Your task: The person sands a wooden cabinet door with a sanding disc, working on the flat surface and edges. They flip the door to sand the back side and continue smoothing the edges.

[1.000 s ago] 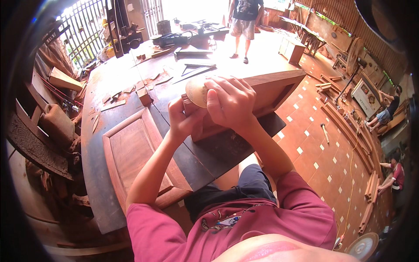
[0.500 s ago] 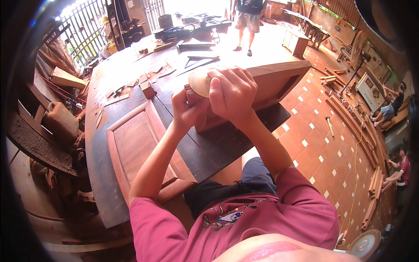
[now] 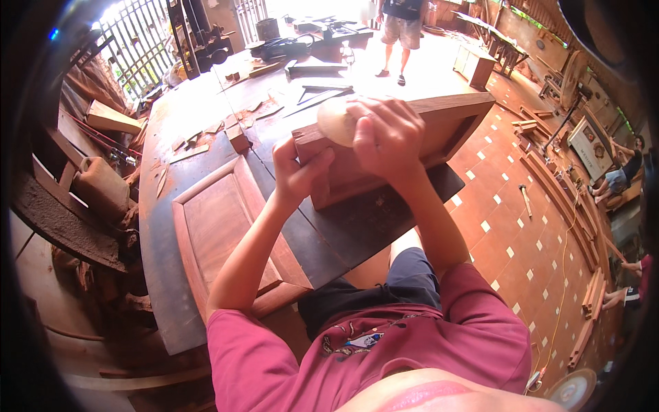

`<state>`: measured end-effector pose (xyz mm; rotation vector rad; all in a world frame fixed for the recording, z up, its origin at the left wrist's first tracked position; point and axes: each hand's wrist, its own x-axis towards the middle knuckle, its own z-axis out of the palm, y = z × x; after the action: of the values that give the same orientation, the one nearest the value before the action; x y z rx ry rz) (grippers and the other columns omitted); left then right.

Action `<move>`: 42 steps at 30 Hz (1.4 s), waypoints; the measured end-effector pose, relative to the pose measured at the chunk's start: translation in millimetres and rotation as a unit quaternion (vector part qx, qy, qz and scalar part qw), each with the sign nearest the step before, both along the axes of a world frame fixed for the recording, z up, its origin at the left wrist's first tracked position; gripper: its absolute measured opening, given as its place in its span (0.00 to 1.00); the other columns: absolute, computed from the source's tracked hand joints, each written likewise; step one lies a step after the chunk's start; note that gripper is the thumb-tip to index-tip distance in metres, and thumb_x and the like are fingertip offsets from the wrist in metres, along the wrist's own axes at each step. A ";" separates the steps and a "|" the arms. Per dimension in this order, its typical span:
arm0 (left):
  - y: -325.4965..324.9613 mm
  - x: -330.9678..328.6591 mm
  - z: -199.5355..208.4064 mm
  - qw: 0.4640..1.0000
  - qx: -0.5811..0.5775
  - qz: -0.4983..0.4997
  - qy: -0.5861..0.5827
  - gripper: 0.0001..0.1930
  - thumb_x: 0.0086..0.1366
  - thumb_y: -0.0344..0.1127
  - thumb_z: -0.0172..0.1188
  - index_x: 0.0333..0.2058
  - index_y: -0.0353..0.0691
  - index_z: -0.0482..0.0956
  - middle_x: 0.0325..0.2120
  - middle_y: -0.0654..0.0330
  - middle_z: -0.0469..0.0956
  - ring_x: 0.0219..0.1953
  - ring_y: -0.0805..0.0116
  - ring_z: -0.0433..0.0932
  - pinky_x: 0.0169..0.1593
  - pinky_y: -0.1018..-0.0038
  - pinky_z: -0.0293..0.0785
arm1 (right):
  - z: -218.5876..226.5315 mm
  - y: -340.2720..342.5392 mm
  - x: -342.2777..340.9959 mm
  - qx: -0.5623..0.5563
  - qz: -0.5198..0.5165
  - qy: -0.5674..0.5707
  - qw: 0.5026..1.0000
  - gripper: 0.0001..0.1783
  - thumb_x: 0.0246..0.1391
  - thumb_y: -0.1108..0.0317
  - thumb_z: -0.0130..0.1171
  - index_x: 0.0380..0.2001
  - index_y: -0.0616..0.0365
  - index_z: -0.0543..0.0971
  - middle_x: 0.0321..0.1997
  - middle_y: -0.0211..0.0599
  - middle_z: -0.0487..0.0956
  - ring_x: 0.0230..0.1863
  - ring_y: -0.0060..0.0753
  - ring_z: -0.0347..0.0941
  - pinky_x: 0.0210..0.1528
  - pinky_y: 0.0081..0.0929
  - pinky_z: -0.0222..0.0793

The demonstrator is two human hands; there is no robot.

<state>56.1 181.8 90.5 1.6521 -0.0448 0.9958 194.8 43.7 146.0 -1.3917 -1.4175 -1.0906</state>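
Note:
A reddish wooden frame panel lies tilted on a dark board on the workbench. My left hand grips the near left corner of this frame. My right hand is closed around a pale rounded piece, probably sandpaper or a pad, pressed on the frame's top edge. A second paneled door piece lies flat to the left of my left forearm.
The long workbench carries wood scraps, offcuts and tools at the far end. A person in shorts stands beyond it. Wooden slats lie on the tiled floor at right, where other people sit by the wall.
Both hands and the frame sit slightly lower and more to the right in the picture; my right hand has shifted along the frame's edge with the pale piece.

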 end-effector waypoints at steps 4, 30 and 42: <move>-4.2 -0.5 1.6 0.999 -0.042 -0.008 0.019 0.11 0.60 0.31 0.70 0.40 0.30 0.85 0.21 0.64 0.83 0.23 0.78 0.79 0.31 0.77 0.74 | -0.2 -16.8 54.0 0.045 -0.009 -0.064 0.997 0.11 0.54 0.70 0.53 0.28 0.53 0.86 0.29 0.32 0.85 0.29 0.38 0.80 0.36 0.37 0.77; -1.1 -5.0 -12.7 0.994 0.062 0.039 -0.082 0.13 0.57 0.32 0.72 0.38 0.29 0.85 0.28 0.61 0.84 0.30 0.75 0.80 0.36 0.74 0.75 | -15.5 -27.0 16.3 0.101 -0.002 -0.063 0.993 0.17 0.58 0.68 0.47 0.31 0.61 0.86 0.37 0.41 0.89 0.43 0.42 0.87 0.52 0.41 0.79; -20.6 -11.6 -5.7 0.989 0.113 0.040 -0.082 0.16 0.56 0.36 0.76 0.34 0.30 0.83 0.23 0.60 0.82 0.24 0.73 0.79 0.31 0.75 0.74 | -35.0 -113.1 186.7 0.211 -0.215 0.009 0.953 0.16 0.57 0.73 0.49 0.31 0.58 0.88 0.37 0.37 0.89 0.39 0.40 0.86 0.44 0.34 0.81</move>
<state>44.5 161.2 84.8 1.7841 -0.2095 1.2221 381.5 -69.4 111.1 -1.4118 -0.8079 -1.5488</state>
